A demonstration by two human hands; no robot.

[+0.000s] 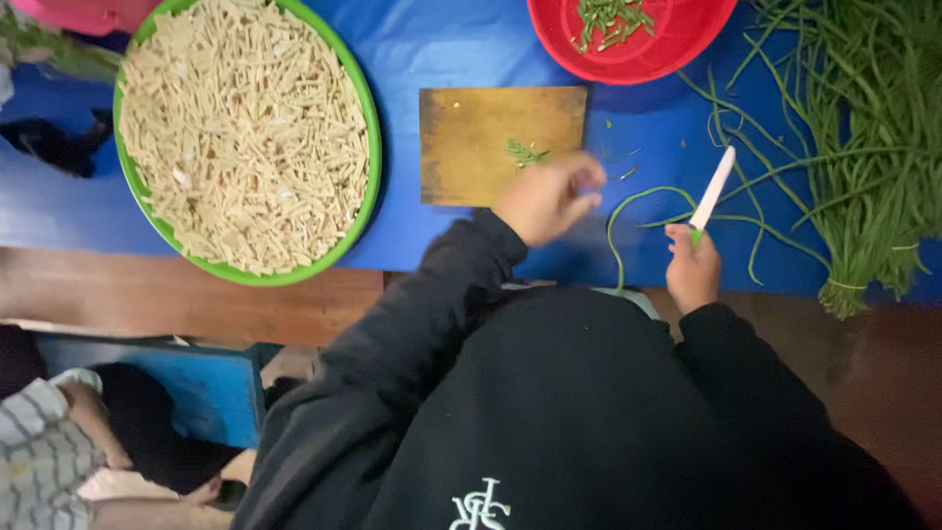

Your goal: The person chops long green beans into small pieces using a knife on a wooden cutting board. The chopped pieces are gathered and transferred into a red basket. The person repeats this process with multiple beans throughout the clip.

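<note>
Two bowls: one green bowl (pixel 365 118) at far left, heaped with pale cut sticks (pixel 245 128); one red bowl (pixel 628 64) at top, holding few chopped green pieces (pixel 608 20).
Board: wooden cutting board (pixel 481 147) lies on the blue desk (pixel 442 39) between the bowls, nearly bare except for one green scrap (pixel 525 152).
Left hand: left hand (pixel 545 201) hovers at the board's right edge; motion-blurred, so whether the fingers are closed cannot be told.
Right hand: right hand (pixel 692 270) has fingers closed around a white-bladed knife (pixel 711 191), blade raised.
Stock: loose long bean (pixel 638 211) curls between the hands; large uncut bundle (pixel 863 147) lies at right.
Progress: judged early; most beans remain whole.
</note>
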